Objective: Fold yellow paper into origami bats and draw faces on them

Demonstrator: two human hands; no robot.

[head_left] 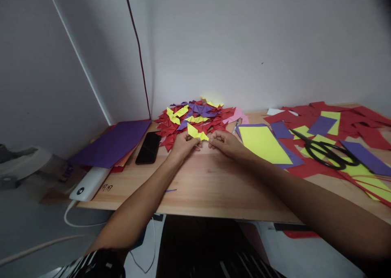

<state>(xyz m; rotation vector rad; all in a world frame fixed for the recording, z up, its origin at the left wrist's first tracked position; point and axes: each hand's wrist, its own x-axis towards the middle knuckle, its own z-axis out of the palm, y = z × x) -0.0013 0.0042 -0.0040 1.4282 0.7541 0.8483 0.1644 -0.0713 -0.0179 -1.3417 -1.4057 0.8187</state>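
Clock: directions are taken from the held yellow paper piece, with 12 o'clock toward the wall.
Yellow paper piece (197,133): it is held just above the table (210,184), at the near edge of the folded-paper heap; creases and pointed ends are shown.
Left hand (182,144): the piece is pinched at its 9 o'clock side between thumb and fingers.
Right hand (224,142): the opposite end, at 3 o'clock, is gripped by the closed fingertips.
Folded-paper heap (200,110): at 12 o'clock, red, purple and yellow pieces are piled; these are judged to be finished, though they cannot be counted.
Piece in progress: by its shape, it is judged to be nearly folded; whether another crease is needed cannot be told.
Cut paper rectangles (322,125): at 3 o'clock, purple, yellow and red ones are spread flat; folding is judged to be left for these.
Yellow sheet (262,143): it is laid over purple paper at 3 o'clock, uncreased.
Black scissors (308,142): they are left lying on the cut paper, farther out at 3 o'clock, untouched.
Purple sheet (113,143): at 9 o'clock, it is stacked over other coloured paper.
Smartphone (148,148): it is placed between that stack and the left hand.
White power bank (88,185): it is set at 8 o'clock, partly covered by the stack.
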